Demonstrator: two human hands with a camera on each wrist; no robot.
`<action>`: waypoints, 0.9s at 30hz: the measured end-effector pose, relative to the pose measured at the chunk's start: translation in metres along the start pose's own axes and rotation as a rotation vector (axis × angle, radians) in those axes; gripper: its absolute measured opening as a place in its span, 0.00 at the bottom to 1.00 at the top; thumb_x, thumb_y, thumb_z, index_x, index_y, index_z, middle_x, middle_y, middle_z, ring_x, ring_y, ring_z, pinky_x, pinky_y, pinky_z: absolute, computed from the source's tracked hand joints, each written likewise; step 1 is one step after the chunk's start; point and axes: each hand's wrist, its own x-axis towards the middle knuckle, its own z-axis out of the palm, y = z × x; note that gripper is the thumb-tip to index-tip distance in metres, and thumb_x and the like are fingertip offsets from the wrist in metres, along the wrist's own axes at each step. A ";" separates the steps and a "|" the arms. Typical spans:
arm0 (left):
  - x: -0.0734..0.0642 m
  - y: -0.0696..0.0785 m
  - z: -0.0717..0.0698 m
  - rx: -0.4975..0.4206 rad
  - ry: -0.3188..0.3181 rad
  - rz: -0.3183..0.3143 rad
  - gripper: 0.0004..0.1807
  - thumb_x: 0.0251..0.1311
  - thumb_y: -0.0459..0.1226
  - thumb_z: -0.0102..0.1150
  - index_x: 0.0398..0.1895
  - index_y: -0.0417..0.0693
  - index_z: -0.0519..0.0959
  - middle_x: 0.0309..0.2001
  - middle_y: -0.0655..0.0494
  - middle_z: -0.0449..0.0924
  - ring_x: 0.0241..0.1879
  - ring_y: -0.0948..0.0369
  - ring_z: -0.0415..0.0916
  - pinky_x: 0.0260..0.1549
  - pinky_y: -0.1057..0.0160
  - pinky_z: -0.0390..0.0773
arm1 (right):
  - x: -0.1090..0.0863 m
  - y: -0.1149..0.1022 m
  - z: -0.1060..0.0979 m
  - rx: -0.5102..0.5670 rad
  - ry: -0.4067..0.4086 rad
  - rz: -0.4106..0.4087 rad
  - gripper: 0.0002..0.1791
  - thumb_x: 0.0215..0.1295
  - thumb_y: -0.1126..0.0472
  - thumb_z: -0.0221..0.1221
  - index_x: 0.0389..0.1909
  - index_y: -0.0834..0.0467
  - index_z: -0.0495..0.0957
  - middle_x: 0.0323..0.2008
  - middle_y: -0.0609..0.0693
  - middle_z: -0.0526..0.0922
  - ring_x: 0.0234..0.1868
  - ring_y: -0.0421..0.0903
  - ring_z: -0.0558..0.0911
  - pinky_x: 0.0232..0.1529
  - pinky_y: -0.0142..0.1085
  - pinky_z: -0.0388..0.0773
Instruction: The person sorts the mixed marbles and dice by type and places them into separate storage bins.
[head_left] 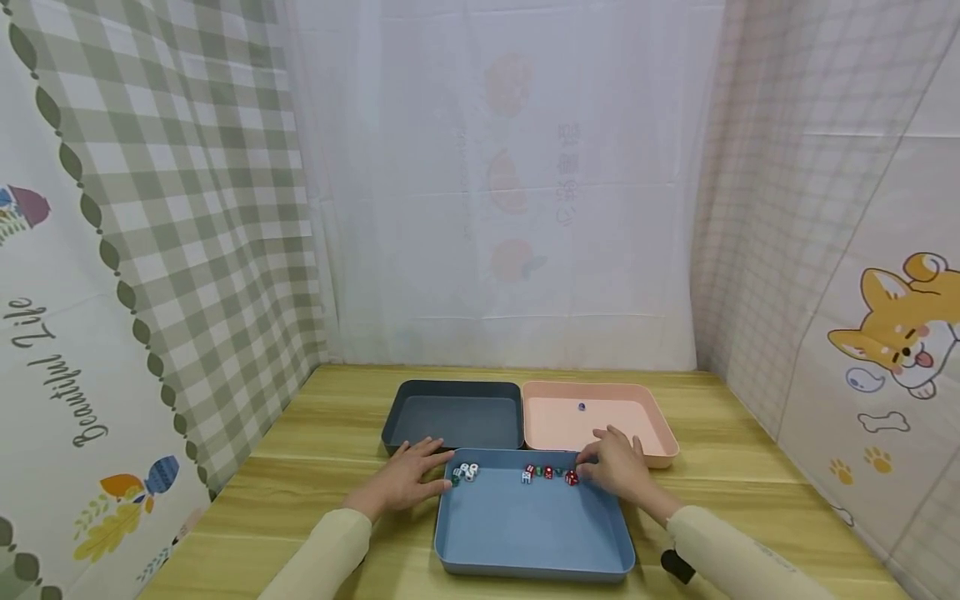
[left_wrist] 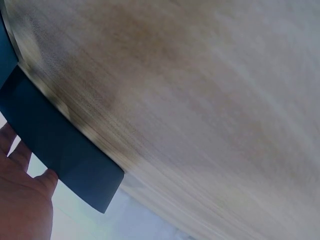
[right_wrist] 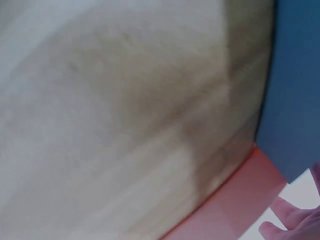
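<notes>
In the head view, a blue tray (head_left: 532, 525) holds small dice along its far side. White dice (head_left: 468, 472) and a green one sit in its far left corner; red dice (head_left: 548, 472), green ones and a white one (head_left: 527, 477) lie toward the right. My right hand (head_left: 618, 467) reaches over the far right corner, thumb and index fingertips right at the red dice (head_left: 572, 477); I cannot tell if they pinch one. My left hand (head_left: 401, 479) lies with fingers extended at the tray's left edge, its thumb near the green die (head_left: 455, 481).
Behind the blue tray stand a dark navy tray (head_left: 457, 417) on the left and a pink tray (head_left: 622, 417) on the right, with one small blue die (head_left: 581, 407) in the pink one. All rest on a wood-grain table (head_left: 300, 467). Cloth curtains (head_left: 495, 208) hang on three sides.
</notes>
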 end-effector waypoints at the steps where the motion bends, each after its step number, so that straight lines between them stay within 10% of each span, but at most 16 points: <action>1: 0.000 0.000 0.000 0.000 0.000 0.000 0.34 0.70 0.57 0.51 0.72 0.49 0.68 0.75 0.41 0.57 0.75 0.42 0.49 0.69 0.34 0.43 | 0.001 -0.001 -0.002 0.009 0.000 -0.002 0.02 0.55 0.60 0.72 0.27 0.50 0.88 0.59 0.67 0.76 0.69 0.72 0.60 0.61 0.76 0.42; 16: -0.002 0.002 -0.002 -0.016 -0.005 0.004 0.34 0.70 0.56 0.51 0.72 0.47 0.68 0.74 0.41 0.57 0.74 0.41 0.50 0.68 0.33 0.44 | 0.024 0.019 -0.029 0.120 0.059 0.051 0.08 0.65 0.58 0.65 0.38 0.57 0.89 0.56 0.68 0.79 0.66 0.71 0.65 0.59 0.70 0.59; 27: -0.002 0.003 -0.003 -0.005 -0.008 0.010 0.33 0.71 0.54 0.52 0.72 0.46 0.68 0.74 0.41 0.58 0.74 0.40 0.49 0.68 0.33 0.43 | 0.041 0.048 -0.047 0.216 0.100 0.300 0.19 0.72 0.52 0.58 0.52 0.63 0.83 0.61 0.66 0.74 0.59 0.68 0.72 0.52 0.60 0.71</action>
